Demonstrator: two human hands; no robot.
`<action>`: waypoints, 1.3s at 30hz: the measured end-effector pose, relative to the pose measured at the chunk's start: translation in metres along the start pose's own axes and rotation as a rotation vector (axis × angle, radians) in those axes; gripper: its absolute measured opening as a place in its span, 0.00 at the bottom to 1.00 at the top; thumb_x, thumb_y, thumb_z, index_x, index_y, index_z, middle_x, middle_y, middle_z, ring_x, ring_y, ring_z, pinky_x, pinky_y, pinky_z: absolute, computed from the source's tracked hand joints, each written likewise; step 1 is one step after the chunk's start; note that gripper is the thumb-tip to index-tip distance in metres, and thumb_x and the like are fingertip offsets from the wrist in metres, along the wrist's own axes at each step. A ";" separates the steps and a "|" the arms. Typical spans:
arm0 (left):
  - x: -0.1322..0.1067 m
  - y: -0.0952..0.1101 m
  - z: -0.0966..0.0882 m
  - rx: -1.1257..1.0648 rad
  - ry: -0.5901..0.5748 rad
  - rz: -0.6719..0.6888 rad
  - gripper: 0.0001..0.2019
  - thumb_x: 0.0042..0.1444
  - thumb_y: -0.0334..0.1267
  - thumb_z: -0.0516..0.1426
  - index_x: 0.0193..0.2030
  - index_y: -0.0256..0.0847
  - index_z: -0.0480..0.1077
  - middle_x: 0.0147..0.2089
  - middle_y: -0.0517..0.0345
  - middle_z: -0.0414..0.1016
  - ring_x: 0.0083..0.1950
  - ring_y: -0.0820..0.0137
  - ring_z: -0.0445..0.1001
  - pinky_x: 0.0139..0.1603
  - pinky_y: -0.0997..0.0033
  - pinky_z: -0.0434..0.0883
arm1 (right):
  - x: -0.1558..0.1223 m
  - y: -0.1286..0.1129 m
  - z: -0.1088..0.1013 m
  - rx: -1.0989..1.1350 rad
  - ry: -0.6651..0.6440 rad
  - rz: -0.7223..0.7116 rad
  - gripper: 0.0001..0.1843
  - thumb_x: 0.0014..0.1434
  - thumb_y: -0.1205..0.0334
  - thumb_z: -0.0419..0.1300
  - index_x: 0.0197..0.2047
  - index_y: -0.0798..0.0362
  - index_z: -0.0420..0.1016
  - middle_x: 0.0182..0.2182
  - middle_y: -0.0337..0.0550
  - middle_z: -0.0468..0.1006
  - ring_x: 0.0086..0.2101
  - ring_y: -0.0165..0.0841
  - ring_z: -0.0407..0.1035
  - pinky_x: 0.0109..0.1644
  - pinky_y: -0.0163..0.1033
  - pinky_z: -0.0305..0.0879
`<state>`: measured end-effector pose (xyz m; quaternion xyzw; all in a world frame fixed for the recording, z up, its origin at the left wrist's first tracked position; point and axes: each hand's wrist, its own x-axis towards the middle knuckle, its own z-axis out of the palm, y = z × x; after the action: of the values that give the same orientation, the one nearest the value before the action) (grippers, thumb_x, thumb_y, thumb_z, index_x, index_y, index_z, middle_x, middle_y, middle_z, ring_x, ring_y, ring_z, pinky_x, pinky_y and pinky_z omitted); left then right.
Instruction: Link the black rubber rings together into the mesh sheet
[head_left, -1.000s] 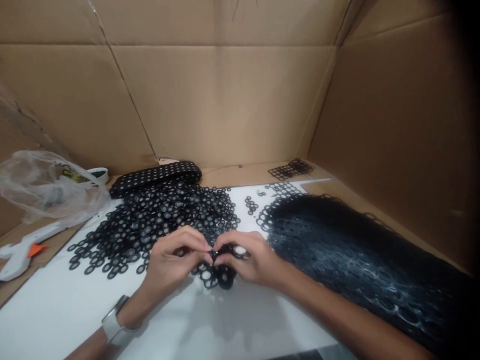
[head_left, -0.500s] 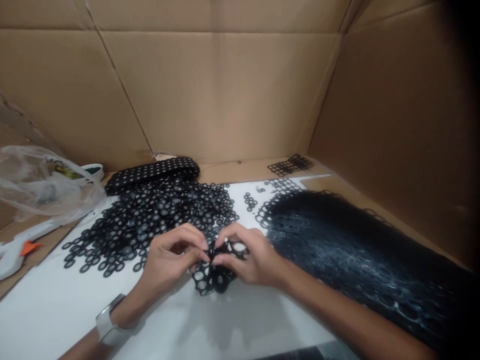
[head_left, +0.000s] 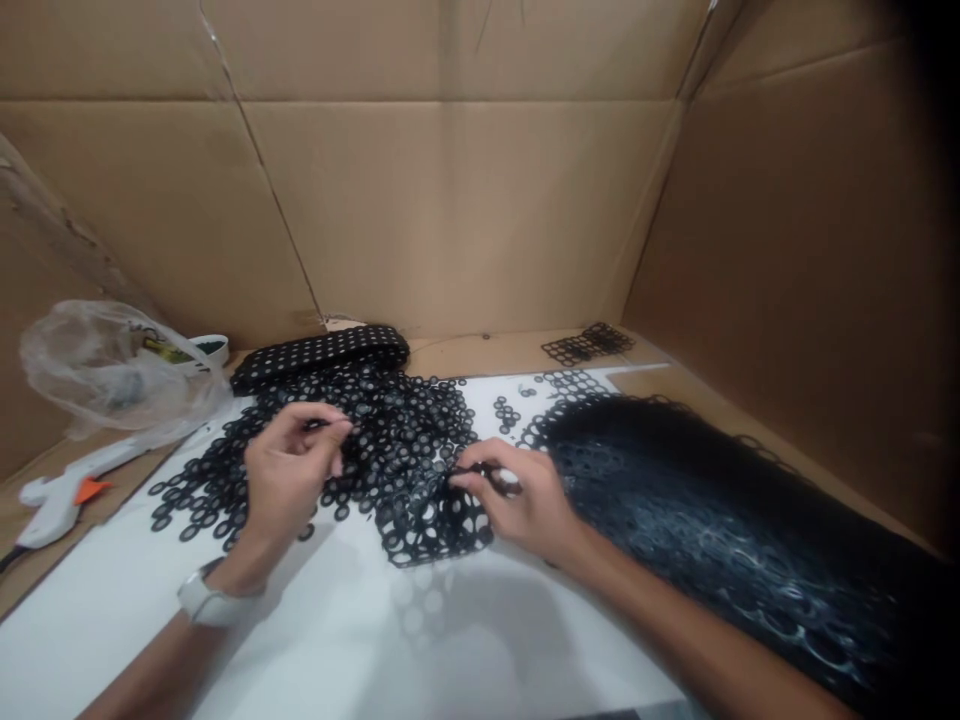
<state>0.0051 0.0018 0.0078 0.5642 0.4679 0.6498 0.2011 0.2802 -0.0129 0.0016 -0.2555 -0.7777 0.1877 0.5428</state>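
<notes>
My right hand (head_left: 521,495) pinches the upper edge of a black mesh of rings (head_left: 435,525), which hangs tilted above the white sheet (head_left: 330,640) and casts a shadow on it. My left hand (head_left: 292,465) is over the loose pile of black rings (head_left: 405,425), apart from the mesh. Its thumb and fingertips are pressed together; whatever may lie between them is too small to make out. A watch with a pale band (head_left: 221,598) is on the left wrist.
A big dark heap of ring mesh (head_left: 697,520) fills the right side. Behind the pile lies a rolled dotted black strip (head_left: 322,355). At left are a plastic bag (head_left: 120,370), a white bowl (head_left: 214,350) and a glue gun (head_left: 64,505). Cardboard walls (head_left: 465,200) enclose the table.
My left hand has let go of the mesh and moved left and up over the ring pile. The mesh has unfolded and hangs from my right hand, which has shifted slightly right.
</notes>
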 end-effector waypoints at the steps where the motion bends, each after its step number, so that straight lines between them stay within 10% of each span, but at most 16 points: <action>1: 0.009 -0.004 -0.008 0.093 0.056 -0.004 0.08 0.60 0.41 0.70 0.41 0.41 0.79 0.33 0.62 0.78 0.21 0.78 0.69 0.20 0.79 0.64 | 0.001 0.001 -0.001 -0.005 0.005 0.015 0.01 0.70 0.66 0.68 0.44 0.52 0.81 0.37 0.42 0.87 0.34 0.31 0.82 0.37 0.33 0.77; 3: 0.023 -0.013 -0.023 0.323 0.083 -0.019 0.12 0.60 0.47 0.70 0.44 0.41 0.82 0.29 0.62 0.78 0.21 0.76 0.68 0.21 0.78 0.64 | 0.003 0.003 -0.003 -0.004 -0.002 0.037 0.01 0.69 0.64 0.69 0.44 0.51 0.82 0.38 0.42 0.88 0.36 0.33 0.83 0.39 0.34 0.78; 7: 0.028 -0.017 -0.031 0.538 -0.030 0.094 0.17 0.67 0.50 0.65 0.57 0.45 0.83 0.54 0.53 0.85 0.27 0.75 0.70 0.29 0.75 0.69 | 0.003 0.007 -0.001 0.016 -0.040 0.063 0.06 0.68 0.60 0.71 0.48 0.49 0.84 0.43 0.42 0.90 0.40 0.36 0.85 0.42 0.38 0.81; 17: -0.036 0.020 0.019 0.237 -0.550 0.479 0.21 0.66 0.31 0.66 0.64 0.49 0.77 0.51 0.54 0.82 0.25 0.79 0.63 0.28 0.75 0.68 | 0.001 0.004 0.006 0.091 -0.110 0.130 0.08 0.69 0.61 0.70 0.50 0.50 0.83 0.44 0.43 0.89 0.42 0.35 0.83 0.48 0.40 0.79; 24: -0.035 0.021 0.020 0.187 -0.519 0.379 0.12 0.68 0.32 0.65 0.55 0.49 0.82 0.45 0.57 0.83 0.30 0.75 0.69 0.29 0.74 0.67 | 0.001 0.006 0.003 0.035 -0.118 0.327 0.18 0.66 0.58 0.72 0.57 0.48 0.77 0.44 0.42 0.85 0.31 0.32 0.75 0.34 0.37 0.72; 30: -0.034 0.013 0.013 0.208 -0.355 0.103 0.10 0.64 0.43 0.70 0.51 0.50 0.85 0.23 0.67 0.66 0.23 0.76 0.57 0.23 0.73 0.56 | 0.004 0.009 0.001 -0.004 -0.090 0.312 0.16 0.67 0.56 0.71 0.55 0.48 0.76 0.42 0.41 0.83 0.39 0.36 0.77 0.43 0.41 0.73; 39: -0.031 0.008 0.015 0.087 -0.324 -0.047 0.10 0.60 0.46 0.72 0.46 0.46 0.87 0.23 0.64 0.71 0.20 0.77 0.58 0.18 0.76 0.55 | 0.011 -0.001 -0.012 -0.164 -0.123 0.209 0.21 0.62 0.50 0.76 0.55 0.46 0.81 0.48 0.46 0.82 0.46 0.41 0.78 0.52 0.47 0.75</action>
<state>0.0300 -0.0211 -0.0036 0.6587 0.4702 0.5244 0.2645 0.2885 -0.0066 0.0142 -0.3666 -0.7914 0.1942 0.4490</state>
